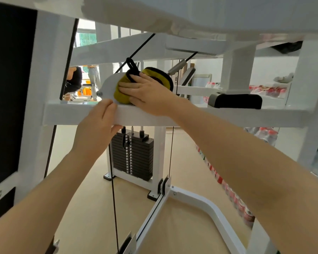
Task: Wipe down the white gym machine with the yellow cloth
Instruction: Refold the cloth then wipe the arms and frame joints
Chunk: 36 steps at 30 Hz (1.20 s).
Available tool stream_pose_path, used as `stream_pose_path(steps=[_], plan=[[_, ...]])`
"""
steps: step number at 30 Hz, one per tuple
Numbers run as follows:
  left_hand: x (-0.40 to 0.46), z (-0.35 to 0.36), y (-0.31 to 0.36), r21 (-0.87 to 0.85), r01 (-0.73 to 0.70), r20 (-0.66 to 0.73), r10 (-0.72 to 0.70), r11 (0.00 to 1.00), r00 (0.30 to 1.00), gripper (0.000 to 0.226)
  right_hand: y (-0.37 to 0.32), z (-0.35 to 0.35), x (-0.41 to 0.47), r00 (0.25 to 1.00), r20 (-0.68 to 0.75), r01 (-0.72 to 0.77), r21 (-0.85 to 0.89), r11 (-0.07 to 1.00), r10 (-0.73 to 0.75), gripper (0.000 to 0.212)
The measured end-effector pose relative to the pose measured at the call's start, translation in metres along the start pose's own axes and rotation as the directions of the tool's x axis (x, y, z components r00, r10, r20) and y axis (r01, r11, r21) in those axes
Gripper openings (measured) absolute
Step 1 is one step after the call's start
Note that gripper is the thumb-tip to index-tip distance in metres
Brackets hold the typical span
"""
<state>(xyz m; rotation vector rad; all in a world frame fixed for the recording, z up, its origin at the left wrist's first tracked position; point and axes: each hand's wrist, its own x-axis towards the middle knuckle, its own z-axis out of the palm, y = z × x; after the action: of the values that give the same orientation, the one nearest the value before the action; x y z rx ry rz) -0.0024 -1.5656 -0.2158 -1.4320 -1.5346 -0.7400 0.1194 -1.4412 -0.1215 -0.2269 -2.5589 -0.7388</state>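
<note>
Head view: the right hand (145,92) presses the yellow cloth (123,92) flat-fingered against the white machine's (246,116) pulley plate (108,85); left hand (97,123) grips the bar beneath. The cloth's loop, just above the fingers, might snag the cable (140,46).

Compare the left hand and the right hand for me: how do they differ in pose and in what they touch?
The right hand lies flat with straight fingers, pressing the yellow cloth against a white curved plate; the left hand holds no cloth. The left hand's fingers curl over the white crossbar with the thumb beneath it, below and left of the right hand. Both reach forward onto the same white machine.
</note>
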Motion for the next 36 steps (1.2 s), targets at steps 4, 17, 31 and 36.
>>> stream_pose_path(steps=[4, 17, 31, 36], plan=[[-0.001, 0.001, -0.005, -0.007, -0.011, 0.005, 0.011, 1.000, 1.000, 0.052, 0.015, 0.000, -0.027, 1.000, -0.022, -0.015, -0.052, 0.999, 0.014, 0.040], [-0.003, 0.005, 0.005, 0.030, 0.057, -0.014, -0.057, 0.998, 0.998, 0.051, -0.014, 0.021, -0.083, 0.872, -0.466, -0.220, -0.106, 0.970, 0.147, 0.023], [-0.013, 0.003, -0.011, 0.026, 0.165, 0.057, -0.166, 0.986, 0.984, 0.062, -0.051, 0.070, -0.054, 0.865, -0.493, -0.274, -0.299, 0.914, 0.097, 0.055], [-0.024, -0.001, -0.028, 0.139, 0.233, 0.062, -0.243, 0.963, 0.968, 0.068, -0.029, 0.081, -0.076, 0.778, -0.616, -0.419, -0.357, 0.835, 0.127, 0.052]])
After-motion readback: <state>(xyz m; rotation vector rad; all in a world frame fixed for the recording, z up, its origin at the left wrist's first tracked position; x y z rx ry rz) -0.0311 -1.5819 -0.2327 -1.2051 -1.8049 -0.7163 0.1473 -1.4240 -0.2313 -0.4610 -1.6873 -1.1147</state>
